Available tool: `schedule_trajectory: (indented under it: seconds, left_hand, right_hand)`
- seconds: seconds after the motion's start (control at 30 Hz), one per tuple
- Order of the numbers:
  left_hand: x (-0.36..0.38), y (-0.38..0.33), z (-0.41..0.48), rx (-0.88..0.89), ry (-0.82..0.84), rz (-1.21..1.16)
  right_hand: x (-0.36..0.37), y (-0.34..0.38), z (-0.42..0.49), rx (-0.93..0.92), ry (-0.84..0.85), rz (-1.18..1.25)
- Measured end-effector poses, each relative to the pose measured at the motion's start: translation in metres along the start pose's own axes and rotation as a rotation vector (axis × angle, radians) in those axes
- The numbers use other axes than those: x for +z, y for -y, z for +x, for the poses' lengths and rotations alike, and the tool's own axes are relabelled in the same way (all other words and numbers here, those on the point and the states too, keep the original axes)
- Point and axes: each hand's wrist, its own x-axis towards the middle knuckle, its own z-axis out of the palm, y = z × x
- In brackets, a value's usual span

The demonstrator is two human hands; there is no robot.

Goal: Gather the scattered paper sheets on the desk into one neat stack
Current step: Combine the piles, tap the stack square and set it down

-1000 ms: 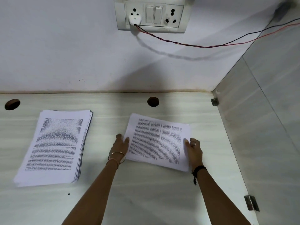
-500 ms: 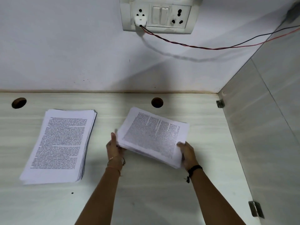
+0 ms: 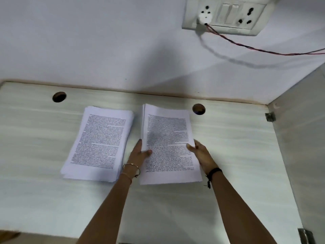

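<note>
Left hand [image 3: 139, 154] and right hand [image 3: 201, 154] grip a printed sheet bundle [image 3: 168, 138] by its sides; another paper stack [image 3: 100, 143] lies just outside the left hand.

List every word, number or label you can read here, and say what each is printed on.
On the stack lying on the desk: dense printed text, too blurred to read.
On the held sheets, gripped by the left hand and right hand: printed text, too blurred to read.
On the socket panel: no lettering visible.
Nothing can be quoted.

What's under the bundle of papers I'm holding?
The left hand and right hand grip the held bundle by its sides. Bare desk shows around it; whatever lies directly beneath is covered.
</note>
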Motion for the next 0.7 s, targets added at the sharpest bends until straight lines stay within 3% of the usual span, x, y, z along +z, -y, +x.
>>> schedule_trajectory:
  seconds: [0.17, 0.27, 0.5, 0.7]
  left_hand:
    - [-0.083, -0.011, -0.003, 0.097, -0.311, 0.145]
    - [-0.138, 0.003, -0.002, 0.103, -0.413, 0.224]
    - [-0.232, 0.038, 0.02, 0.004, -0.351, 0.288]
    - [-0.25, 0.062, 0.025, -0.029, -0.312, 0.239]
  right_hand:
    - [0.099, 0.0, 0.009, -0.105, -0.019, -0.122]
    - [0.159, -0.004, 0.013, -0.131, -0.019, -0.223]
    - [0.264, -0.007, 0.019, -0.185, -0.186, -0.333]
    - [0.283, -0.011, 0.029, -0.196, -0.155, -0.864]
